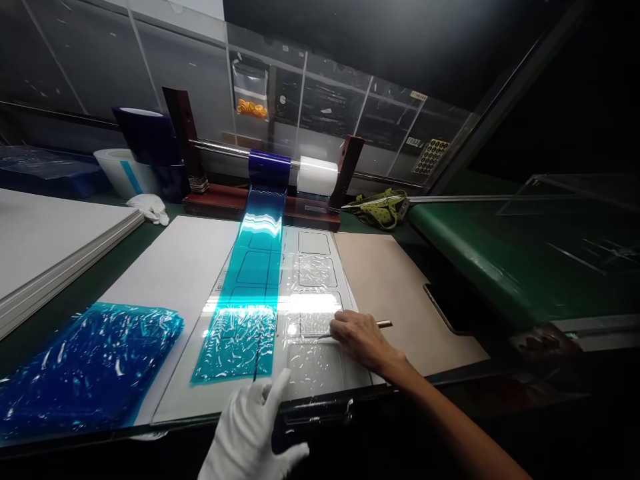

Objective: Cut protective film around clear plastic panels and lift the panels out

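Over the worktop (45, 320) near edge, the white-gloved left grip (247, 433) hangs open, fingers spread, just below the teal-blue film strip (240, 340) running down from its roll (269, 168). To the right, the bare right grip (361, 340) is clenched on a slim metal tool (384, 324), resting on the wrinkled clear film (310, 363) beside the strip, towards the worktop's near edge.

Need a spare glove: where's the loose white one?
The loose white glove lies at upper left of the head view, beside the white board stack, just in front of the white film roll.
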`<state>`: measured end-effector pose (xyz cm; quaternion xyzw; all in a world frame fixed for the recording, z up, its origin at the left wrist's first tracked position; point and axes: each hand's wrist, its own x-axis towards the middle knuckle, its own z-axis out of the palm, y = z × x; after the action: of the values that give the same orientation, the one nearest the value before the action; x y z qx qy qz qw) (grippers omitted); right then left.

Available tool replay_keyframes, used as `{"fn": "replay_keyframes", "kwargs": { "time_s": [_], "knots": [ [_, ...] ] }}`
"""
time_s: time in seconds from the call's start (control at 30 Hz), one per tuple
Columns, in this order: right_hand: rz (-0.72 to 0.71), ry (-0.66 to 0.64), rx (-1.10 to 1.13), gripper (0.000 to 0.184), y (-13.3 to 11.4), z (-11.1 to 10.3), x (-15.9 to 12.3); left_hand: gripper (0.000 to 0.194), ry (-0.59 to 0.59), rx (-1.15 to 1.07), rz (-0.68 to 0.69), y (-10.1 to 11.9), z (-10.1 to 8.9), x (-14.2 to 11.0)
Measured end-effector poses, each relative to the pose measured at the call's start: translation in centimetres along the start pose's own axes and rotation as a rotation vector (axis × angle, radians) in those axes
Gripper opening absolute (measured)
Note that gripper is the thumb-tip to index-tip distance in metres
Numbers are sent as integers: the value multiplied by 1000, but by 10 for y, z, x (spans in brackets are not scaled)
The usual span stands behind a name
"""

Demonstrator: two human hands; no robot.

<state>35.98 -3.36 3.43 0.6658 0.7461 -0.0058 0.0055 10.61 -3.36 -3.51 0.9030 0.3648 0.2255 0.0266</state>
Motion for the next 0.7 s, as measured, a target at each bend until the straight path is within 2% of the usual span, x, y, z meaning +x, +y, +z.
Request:
{"fn": "replay_keyframes", "kwargs": {
  "time_s": [0.07,0.17,0.27,0.37,0.43,0.5,0.6,0.7],
  "knots": [
    [44,-11,-13,20,15,-2,-16,82,110,86,56,-1,8,-7],
    [123,-11,-34,22,34,-7,-39,56,237,113,137,-7,11,-6],
    [212,14,-41,20,46,-12,-60,36,344,60,268,-12,0,4],
    [290,69,39,12,50,-13,-76,33,431,178,369,-11,-16,17],
    [321,110,138,9,49,-13,-83,37,465,256,383,-7,-25,28],
    [330,146,232,9,48,-11,-86,40,482,235,389,-1,-31,39],
    [352,198,345,9,48,-7,-91,35,502,77,336,6,-39,51],
    [407,244,447,11,51,-4,-98,21,495,-78,225,-2,-54,60]
  ]
}}
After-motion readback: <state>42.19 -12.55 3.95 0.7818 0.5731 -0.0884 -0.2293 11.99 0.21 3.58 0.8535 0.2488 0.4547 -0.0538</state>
